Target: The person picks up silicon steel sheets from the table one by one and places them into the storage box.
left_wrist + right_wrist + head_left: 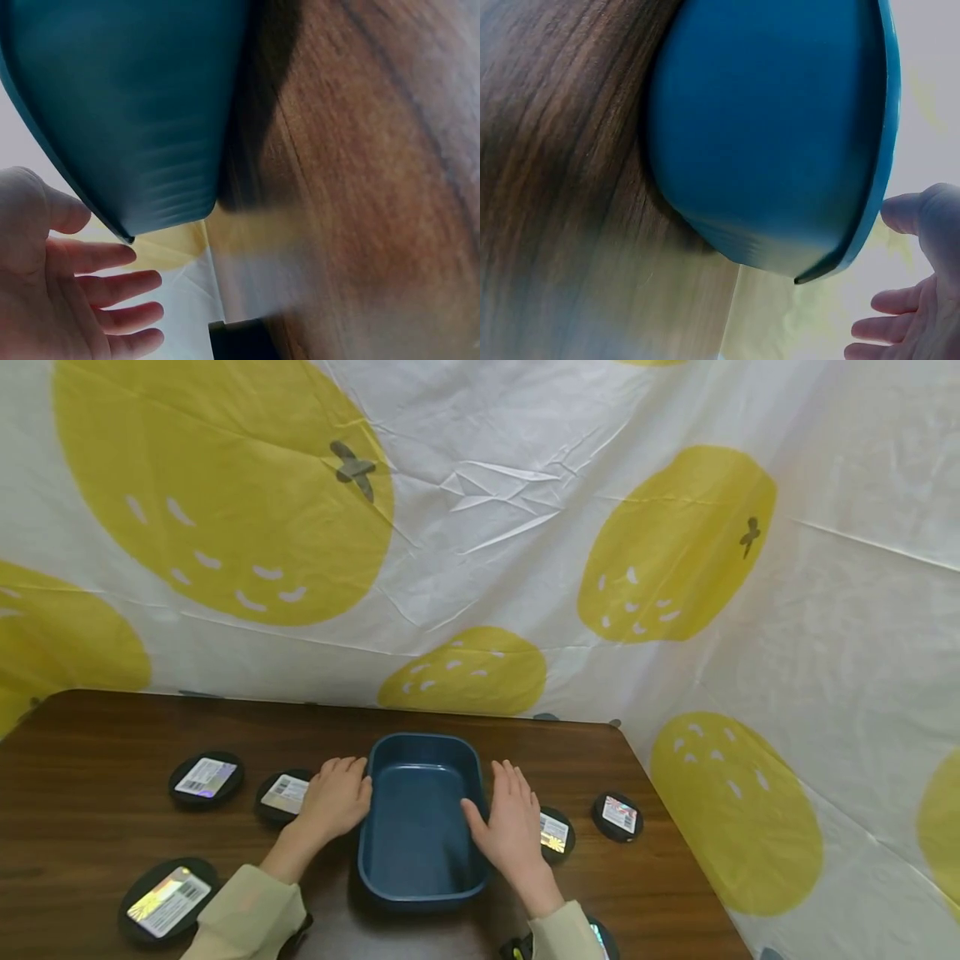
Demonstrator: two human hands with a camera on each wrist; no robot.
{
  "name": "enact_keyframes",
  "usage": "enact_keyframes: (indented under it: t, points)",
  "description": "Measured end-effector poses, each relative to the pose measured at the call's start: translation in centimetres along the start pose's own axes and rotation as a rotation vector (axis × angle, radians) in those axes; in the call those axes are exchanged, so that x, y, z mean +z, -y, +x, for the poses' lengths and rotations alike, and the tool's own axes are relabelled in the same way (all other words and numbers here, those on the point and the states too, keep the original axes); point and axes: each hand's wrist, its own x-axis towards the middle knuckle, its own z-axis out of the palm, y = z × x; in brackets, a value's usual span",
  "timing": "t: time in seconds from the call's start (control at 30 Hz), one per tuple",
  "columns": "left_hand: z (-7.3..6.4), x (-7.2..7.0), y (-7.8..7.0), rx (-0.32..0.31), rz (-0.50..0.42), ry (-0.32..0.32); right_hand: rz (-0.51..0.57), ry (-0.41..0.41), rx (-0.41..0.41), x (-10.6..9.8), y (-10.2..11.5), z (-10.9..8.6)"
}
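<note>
A dark blue rectangular plastic bin (420,827) with rounded corners stands on the wooden table, nothing inside it. At its left rim is my left hand (336,797), back of the hand up. The left wrist view shows that thumb (69,214) right by the bin's rim, with the other fingers (124,289) straight and spread beyond it. My right hand (513,835) is at the right side, its thumb (472,817) reaching over the rim in the head view. In the right wrist view its fingers (885,328) extend loosely, gripping nothing.
Black round discs with labels lie around the bin: a far-left disc (206,780), one beside my left wrist (281,797), a near-left disc (168,902), one behind my right hand (557,835) and a far-right disc (618,816). A yellow-patterned white curtain (487,568) hangs behind the table (315,868).
</note>
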Motion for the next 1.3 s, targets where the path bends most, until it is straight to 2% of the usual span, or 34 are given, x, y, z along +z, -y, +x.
enact_keyframes:
  t: [0.27,0.4,0.57,0.73,1.07,1.3]
  points:
    - [-0.1,-0.2,0.1,0.015,-0.034,0.014,0.035,-0.025,-0.031,-0.8,-0.6,-1.0]
    - [-0.1,-0.2,0.2,0.013,-0.070,0.035,0.048,-0.035,-0.019,-0.9,-1.4,-1.7]
    - [0.0,-0.1,0.2,-0.006,-0.137,0.063,0.036,-0.061,0.000,-1.3,-2.4,-2.6]
    - [0.0,0.1,0.4,-0.023,-0.208,0.066,0.027,-0.076,0.016,-2.1,-3.2,-3.7]
    - [0.2,0.2,0.6,-0.035,-0.258,0.059,0.011,-0.013,0.130,-4.1,-4.9,-6.3]
    - [0.3,0.4,0.8,-0.055,-0.285,0.063,0.001,0.084,0.183,-5.5,-6.1,-8.1]
